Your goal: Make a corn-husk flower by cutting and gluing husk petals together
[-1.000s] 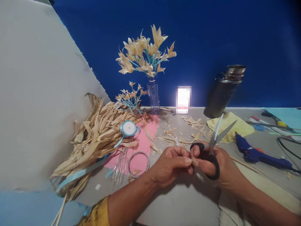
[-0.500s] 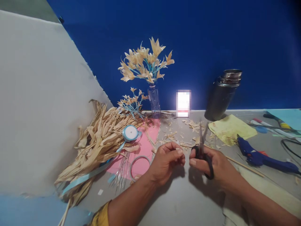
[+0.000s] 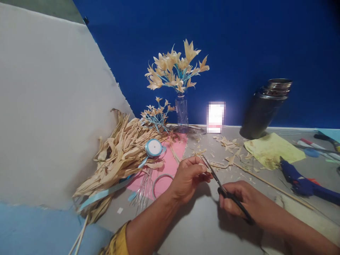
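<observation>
In the head view my right hand [image 3: 240,198] grips a pair of black-handled scissors [image 3: 218,183] by the loops. Their blades point up and left, nearly together, with the tips beside the fingers of my left hand. My left hand [image 3: 190,179] is closed in a pinch. A tiny pale bit shows at its fingertips, too small to name. Behind the hands lie pale husk scraps [image 3: 228,142] and a thin wooden stick [image 3: 268,182].
Dried husks [image 3: 119,156], a blue ribbon spool [image 3: 154,147] and pink paper [image 3: 172,156] lie left. Husk flowers [image 3: 176,67] stand in a clear bottle [image 3: 182,111] behind. At right are a dark flask [image 3: 261,113], a yellow cloth [image 3: 273,150] and a blue glue gun [image 3: 300,179].
The scissors have swung from upright to leaning left, and their blades have closed and come to my left fingertips. The whole view has shifted, so most things sit further right.
</observation>
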`<action>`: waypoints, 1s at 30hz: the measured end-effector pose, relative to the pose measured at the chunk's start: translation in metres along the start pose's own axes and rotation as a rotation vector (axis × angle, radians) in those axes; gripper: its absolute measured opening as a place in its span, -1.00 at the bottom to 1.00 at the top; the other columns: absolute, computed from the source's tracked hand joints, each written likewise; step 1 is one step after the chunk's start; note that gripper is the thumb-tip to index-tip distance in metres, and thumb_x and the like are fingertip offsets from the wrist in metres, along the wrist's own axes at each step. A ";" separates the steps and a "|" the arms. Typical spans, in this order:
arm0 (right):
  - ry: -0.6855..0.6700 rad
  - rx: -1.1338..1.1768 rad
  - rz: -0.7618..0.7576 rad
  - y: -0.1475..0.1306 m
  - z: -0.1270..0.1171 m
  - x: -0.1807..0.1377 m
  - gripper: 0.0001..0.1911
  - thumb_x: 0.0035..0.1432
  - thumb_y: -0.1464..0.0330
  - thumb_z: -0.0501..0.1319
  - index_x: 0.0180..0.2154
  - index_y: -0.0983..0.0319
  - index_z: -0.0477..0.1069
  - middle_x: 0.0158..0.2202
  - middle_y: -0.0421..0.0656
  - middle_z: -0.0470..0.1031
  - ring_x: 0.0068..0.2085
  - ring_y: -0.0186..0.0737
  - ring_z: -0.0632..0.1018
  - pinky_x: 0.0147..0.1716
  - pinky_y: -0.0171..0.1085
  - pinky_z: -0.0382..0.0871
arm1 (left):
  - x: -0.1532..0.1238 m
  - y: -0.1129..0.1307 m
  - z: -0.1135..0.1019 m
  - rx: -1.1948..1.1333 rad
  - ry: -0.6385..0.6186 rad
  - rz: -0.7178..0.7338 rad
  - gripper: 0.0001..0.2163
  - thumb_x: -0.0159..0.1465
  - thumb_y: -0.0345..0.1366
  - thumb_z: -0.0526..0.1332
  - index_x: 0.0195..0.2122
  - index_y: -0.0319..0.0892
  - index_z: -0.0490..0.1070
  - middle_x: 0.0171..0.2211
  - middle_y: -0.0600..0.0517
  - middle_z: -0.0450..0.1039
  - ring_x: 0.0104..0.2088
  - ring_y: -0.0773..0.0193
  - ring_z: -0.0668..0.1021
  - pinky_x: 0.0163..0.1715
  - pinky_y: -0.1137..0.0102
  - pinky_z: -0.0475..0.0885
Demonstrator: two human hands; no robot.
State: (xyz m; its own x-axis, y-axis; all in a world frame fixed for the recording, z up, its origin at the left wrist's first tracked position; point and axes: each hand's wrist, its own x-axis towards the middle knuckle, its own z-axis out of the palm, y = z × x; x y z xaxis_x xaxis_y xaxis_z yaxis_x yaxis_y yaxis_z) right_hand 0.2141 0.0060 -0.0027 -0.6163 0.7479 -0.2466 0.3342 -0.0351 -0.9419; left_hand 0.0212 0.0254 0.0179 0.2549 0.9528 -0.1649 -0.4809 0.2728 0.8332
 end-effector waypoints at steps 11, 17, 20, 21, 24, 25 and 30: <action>0.048 -0.001 0.088 -0.008 0.001 0.002 -0.64 0.09 0.13 0.24 -0.57 0.19 0.25 -0.65 -0.27 0.30 -0.56 -0.36 0.22 -0.54 -0.33 0.04 | 0.000 0.001 0.000 -0.018 -0.009 0.022 -0.83 -0.06 -0.36 0.40 -0.55 -0.23 0.41 -0.55 0.07 0.44 -0.53 0.34 0.49 -0.41 0.39 0.36; -0.001 -0.046 -0.021 -0.011 -0.002 -0.001 -0.69 0.15 0.14 0.22 -0.47 0.20 0.25 -0.53 -0.28 0.23 -0.45 -0.33 0.21 -0.49 -0.34 0.07 | 0.000 -0.001 0.000 -0.027 -0.035 0.013 -0.83 -0.06 -0.37 0.41 -0.53 -0.23 0.42 -0.54 0.07 0.44 -0.52 0.34 0.50 -0.40 0.39 0.36; -0.024 -0.066 -0.020 -0.013 -0.003 -0.003 -0.64 0.16 0.10 0.20 -0.49 0.20 0.22 -0.54 -0.30 0.17 -0.46 -0.34 0.17 -0.50 -0.34 0.03 | 0.001 -0.001 -0.001 -0.011 -0.044 0.007 -0.82 -0.05 -0.36 0.40 -0.56 -0.23 0.39 -0.57 0.07 0.42 -0.53 0.34 0.50 -0.40 0.39 0.37; -0.027 -0.066 -0.012 -0.012 -0.003 -0.003 -0.62 0.16 0.08 0.20 -0.50 0.20 0.20 -0.54 -0.30 0.16 -0.47 -0.35 0.16 -0.51 -0.34 0.01 | 0.001 -0.001 -0.001 -0.006 -0.044 0.007 -0.82 -0.06 -0.36 0.40 -0.56 -0.23 0.39 -0.57 0.07 0.41 -0.53 0.34 0.49 -0.41 0.39 0.37; -0.027 -0.064 0.027 -0.008 -0.004 -0.002 -0.55 0.15 0.03 0.20 -0.55 0.18 0.15 -0.60 -0.33 0.13 -0.53 -0.39 0.13 -0.57 -0.34 -0.03 | 0.001 0.000 -0.001 -0.002 -0.031 0.009 -0.82 -0.08 -0.36 0.40 -0.57 -0.23 0.38 -0.57 0.07 0.41 -0.54 0.34 0.49 -0.41 0.39 0.37; -0.028 -0.062 0.032 -0.006 -0.004 -0.002 -0.53 0.15 0.02 0.21 -0.57 0.18 0.15 -0.63 -0.33 0.13 -0.55 -0.39 0.13 -0.58 -0.34 -0.04 | 0.000 0.000 -0.001 -0.002 -0.027 0.010 -0.82 -0.08 -0.37 0.40 -0.57 -0.23 0.38 -0.56 0.07 0.42 -0.54 0.34 0.49 -0.41 0.39 0.37; 0.005 -0.007 0.041 -0.006 -0.004 0.000 -0.50 0.12 0.01 0.25 -0.64 0.20 0.22 -0.69 -0.28 0.23 -0.59 -0.38 0.19 -0.58 -0.33 0.02 | 0.000 0.001 -0.001 0.015 -0.045 0.011 -0.83 -0.07 -0.36 0.40 -0.57 -0.23 0.39 -0.59 0.07 0.41 -0.54 0.36 0.47 -0.41 0.40 0.35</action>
State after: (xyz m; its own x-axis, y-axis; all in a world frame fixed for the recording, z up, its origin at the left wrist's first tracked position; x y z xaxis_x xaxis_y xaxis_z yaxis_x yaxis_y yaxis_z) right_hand 0.2145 0.0089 0.0034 -0.5983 0.7493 -0.2839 0.3645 -0.0610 -0.9292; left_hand 0.0200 0.0258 0.0184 0.2873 0.9487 -0.1319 -0.4717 0.2601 0.8425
